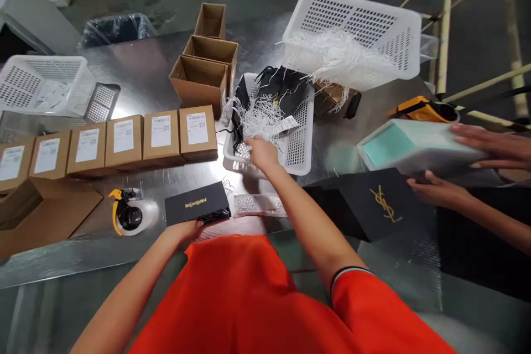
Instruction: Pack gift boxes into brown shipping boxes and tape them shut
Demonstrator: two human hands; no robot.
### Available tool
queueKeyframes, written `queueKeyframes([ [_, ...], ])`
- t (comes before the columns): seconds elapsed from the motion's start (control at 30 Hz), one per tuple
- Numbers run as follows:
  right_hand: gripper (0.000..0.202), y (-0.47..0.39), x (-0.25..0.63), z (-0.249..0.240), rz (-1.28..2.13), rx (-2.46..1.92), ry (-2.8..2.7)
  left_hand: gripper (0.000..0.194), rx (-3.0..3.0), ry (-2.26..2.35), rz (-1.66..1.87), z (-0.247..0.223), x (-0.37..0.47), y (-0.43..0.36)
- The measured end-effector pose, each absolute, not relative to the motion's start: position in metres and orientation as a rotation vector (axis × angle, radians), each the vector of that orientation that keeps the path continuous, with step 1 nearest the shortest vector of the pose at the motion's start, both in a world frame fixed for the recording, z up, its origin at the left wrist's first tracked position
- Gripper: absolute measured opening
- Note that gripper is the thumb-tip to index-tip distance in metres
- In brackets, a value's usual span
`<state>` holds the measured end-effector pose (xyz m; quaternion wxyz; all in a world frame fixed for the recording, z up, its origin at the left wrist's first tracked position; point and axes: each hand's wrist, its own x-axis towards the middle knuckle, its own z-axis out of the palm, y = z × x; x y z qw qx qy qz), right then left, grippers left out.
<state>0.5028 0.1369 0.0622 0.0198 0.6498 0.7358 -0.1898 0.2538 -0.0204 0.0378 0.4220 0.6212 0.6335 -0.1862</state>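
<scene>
My left hand (185, 230) is closed on the near edge of a long black box (194, 204) with gold lettering, held close to my body. Inside a white plastic basket (304, 146), my right hand (264, 155) reaches to the near side of a heap of white shredded paper (259, 116). Its fingers are curled at the paper; whatever is between them is hidden. Black drawstring pouches (281, 84) and a small white label (287, 124) lie in the same basket. Between my arms, a bubble-wrapped strip (258, 205) rests on the table.
Labelled cardboard boxes (160, 135) line the left, with open cartons (198, 74) behind. A tape dispenser (128, 213) sits front left. A large basket (352, 27) holds shredded paper. At right, a co-worker's hands (493, 146) hold a white box (431, 144) near a black YSL box (384, 203).
</scene>
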Motion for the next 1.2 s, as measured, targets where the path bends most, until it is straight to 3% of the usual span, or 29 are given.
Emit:
queueKeyframes([
  [0.1,0.058,0.155,0.533,0.033,-0.587,1.986,2.303,0.048,1.618,1.49,-0.448,0.06,0.254,-0.01],
  [0.23,0.017,0.166,0.549,0.013,-0.848,1.807,2.32,0.054,1.693,1.442,-0.328,0.09,0.25,0.008],
  [0.3,0.018,0.165,0.552,0.02,-0.899,1.856,2.376,0.056,1.664,1.466,-0.278,0.097,0.246,0.013],
  [0.47,0.02,0.145,0.568,0.088,-1.357,2.263,2.814,0.06,1.553,1.552,-0.221,0.098,0.238,0.018],
  [0.7,0.011,0.112,0.568,0.229,-0.919,2.571,3.433,0.072,1.536,1.521,-0.216,0.098,0.236,0.023],
  [0.8,0.013,0.082,0.543,0.251,-1.195,2.448,3.514,0.072,1.486,1.503,-0.13,0.095,0.23,0.025],
  [0.93,0.015,0.025,0.465,0.188,-1.908,1.234,3.276,0.072,1.319,1.483,0.148,0.092,0.222,0.031],
  [1.0,0.016,-0.003,0.415,0.132,-1.966,0.773,2.982,0.078,1.169,1.445,0.247,0.091,0.218,0.033],
  [1.1,0.011,-0.033,0.355,0.067,-1.962,0.71,2.649,0.082,1.041,1.398,0.273,0.09,0.214,0.034],
  [1.2,0.011,-0.035,0.337,0.047,-2.313,0.609,2.358,0.075,1.01,1.386,0.222,0.084,0.207,0.033],
])
